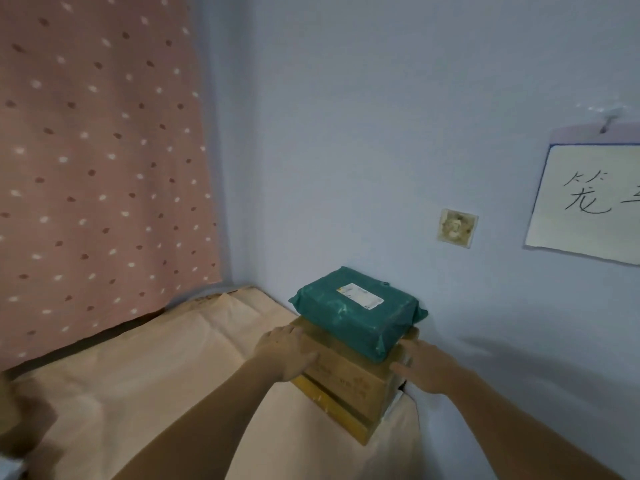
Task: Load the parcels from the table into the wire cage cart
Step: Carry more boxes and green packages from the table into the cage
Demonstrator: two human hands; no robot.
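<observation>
The pale blue wall (381,116) is filling most of what I'm looking at, meeting a pink spotted curtain (100,161) that is hanging down on the left. Below them a surface draped in a beige cloth (156,375) is stretching toward the corner. On the right a white sheet with handwritten characters (585,202) is hanging from a hook, and a small yellowed wall plate (457,228) is sitting beside it, lower down.

Against the wall a stack of parcels is resting on the cloth: a brown cardboard box (349,379) is lying on a yellowish box (336,414), and a green plastic-wrapped parcel (356,313) with a white label is sitting on top.

The person is reaching in with both arms. The left hand (287,351) is lying on the cardboard box's left top edge, fingers fairly straight and together. The right hand (422,367) is pressing against the box's right side, fingers extended, thumb pointing inward; I cannot tell whether either hand is actually gripping.
</observation>
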